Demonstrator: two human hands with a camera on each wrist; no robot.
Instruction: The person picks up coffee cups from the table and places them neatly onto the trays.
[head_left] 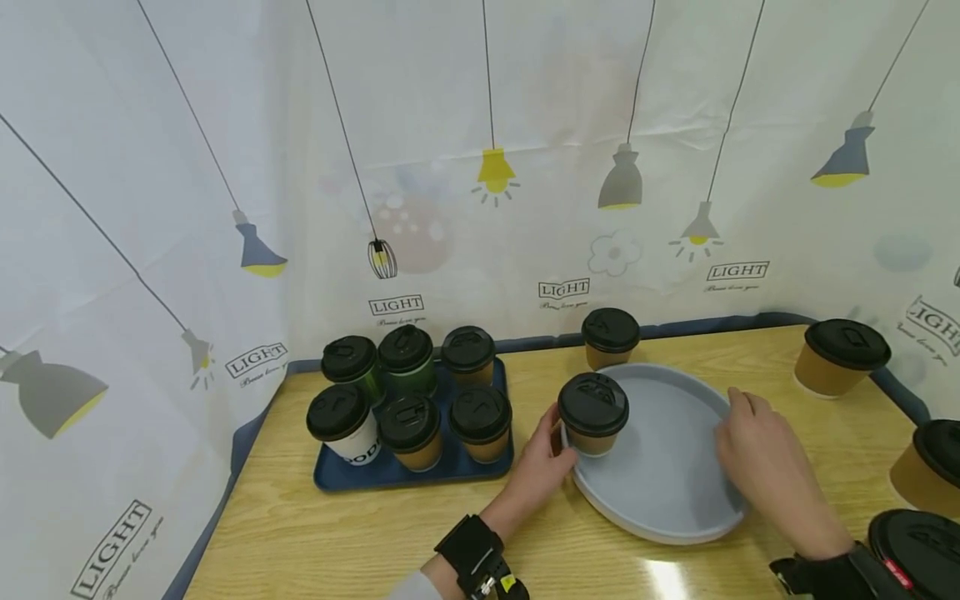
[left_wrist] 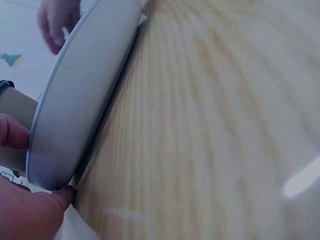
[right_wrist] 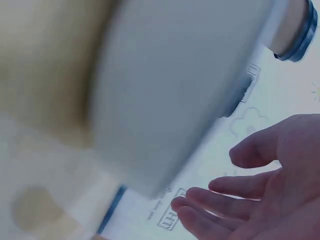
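A round grey tray [head_left: 667, 450] with a raised rim is on the wooden table. One brown cup [head_left: 594, 415] with a black lid stands inside it, by the left rim. My left hand [head_left: 538, 458] grips that rim beside the cup. In the left wrist view, one finger [left_wrist: 12, 132] lies over the rim and another digit is at the tray's lower edge. Over the right rim is my right hand [head_left: 768, 462]. In the right wrist view its fingers [right_wrist: 245, 186] are spread and loosely bent, apart from the tray wall [right_wrist: 170, 95], with nothing held.
At left, a blue rectangular tray [head_left: 420, 483] bears several lidded cups, brown, green and white. Another brown cup [head_left: 610, 337] stands behind the round tray. More cups stand at right: one at the back [head_left: 840, 358], two nearer. A printed curtain [head_left: 525, 233] borders the table.
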